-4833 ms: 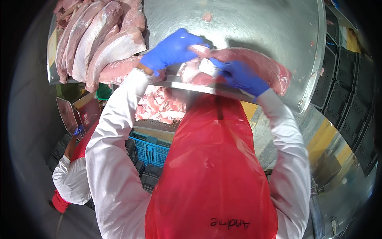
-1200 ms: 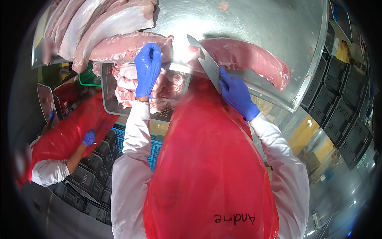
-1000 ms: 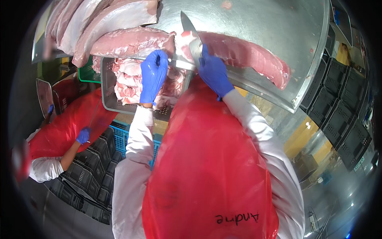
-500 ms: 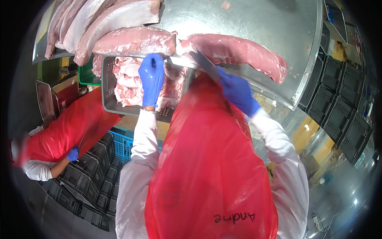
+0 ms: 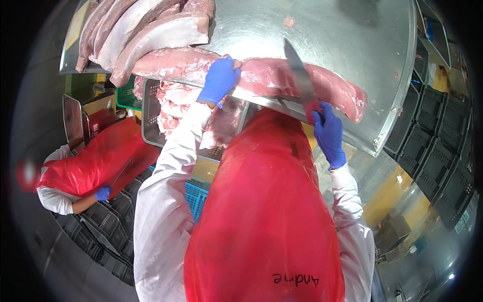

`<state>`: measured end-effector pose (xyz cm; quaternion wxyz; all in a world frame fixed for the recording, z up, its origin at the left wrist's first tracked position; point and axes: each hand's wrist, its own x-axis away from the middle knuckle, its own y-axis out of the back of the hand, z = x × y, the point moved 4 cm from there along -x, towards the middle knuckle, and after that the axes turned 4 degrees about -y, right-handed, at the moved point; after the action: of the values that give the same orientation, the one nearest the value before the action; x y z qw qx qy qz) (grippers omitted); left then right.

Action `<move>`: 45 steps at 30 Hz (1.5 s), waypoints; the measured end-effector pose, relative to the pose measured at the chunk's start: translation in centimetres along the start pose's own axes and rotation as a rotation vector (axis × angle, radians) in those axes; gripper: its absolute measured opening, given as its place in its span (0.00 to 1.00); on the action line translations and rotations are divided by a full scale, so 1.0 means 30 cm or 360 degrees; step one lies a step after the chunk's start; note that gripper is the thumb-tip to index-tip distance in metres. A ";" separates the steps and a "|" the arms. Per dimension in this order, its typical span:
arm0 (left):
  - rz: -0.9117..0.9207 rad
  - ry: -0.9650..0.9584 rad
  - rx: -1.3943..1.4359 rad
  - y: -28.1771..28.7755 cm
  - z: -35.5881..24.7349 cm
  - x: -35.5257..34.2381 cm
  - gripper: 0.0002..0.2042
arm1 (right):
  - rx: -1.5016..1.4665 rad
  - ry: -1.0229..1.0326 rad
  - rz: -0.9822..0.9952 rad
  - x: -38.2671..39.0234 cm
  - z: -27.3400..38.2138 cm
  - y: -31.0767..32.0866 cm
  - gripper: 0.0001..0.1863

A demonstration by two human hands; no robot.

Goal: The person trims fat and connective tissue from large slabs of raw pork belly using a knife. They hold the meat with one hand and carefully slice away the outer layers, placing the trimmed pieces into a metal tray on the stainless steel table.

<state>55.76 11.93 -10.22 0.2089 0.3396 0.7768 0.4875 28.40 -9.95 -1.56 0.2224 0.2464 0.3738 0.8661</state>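
In my right hand [image 5: 329, 135] is a knife [image 5: 302, 75] with a red handle, my fingers wrapped round it. Its blade points away from me and crosses over the long, boneless pork loin [image 5: 266, 75] on the right; whether it touches the meat I cannot tell. My gloved left hand [image 5: 219, 83] has closed fingers at that loin's left end, where it meets a second pink piece of meat [image 5: 176, 61]. Both pieces lie along the near edge of the steel table [image 5: 251, 27]. Part of the left fingers is hidden.
Several long meat slabs [image 5: 156, 38] lie at the far left of the table. Below its edge stands a grey crate [image 5: 151, 113] of trimmings, beside a green crate [image 5: 128, 95]. A co-worker in a red apron [image 5: 100, 161] is at left. Black crates [image 5: 432, 116] are stacked at right.
My left hand has moved right and away from me, from above the trimmings crate to the loin's end. My right hand has swung right and nearer, turning the blade across the loin.
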 end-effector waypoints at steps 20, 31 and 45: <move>-0.0196 0.0690 0.0282 0.089 -0.233 0.186 0.08 | 0.0385 0.0753 0.0716 -0.320 0.160 -0.157 0.31; -0.0453 0.0947 0.0471 0.091 -0.208 0.247 0.11 | -0.0188 0.0625 0.0843 -0.337 0.139 -0.246 0.25; -0.0899 0.0728 0.0704 -0.003 -0.133 0.339 0.12 | -0.0027 0.0890 0.0656 -0.267 0.210 -0.211 0.23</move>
<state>46.18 16.90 -8.50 0.0787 0.0333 0.9515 0.2956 39.65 -7.18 -4.66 -0.0660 0.0680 0.3554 0.9299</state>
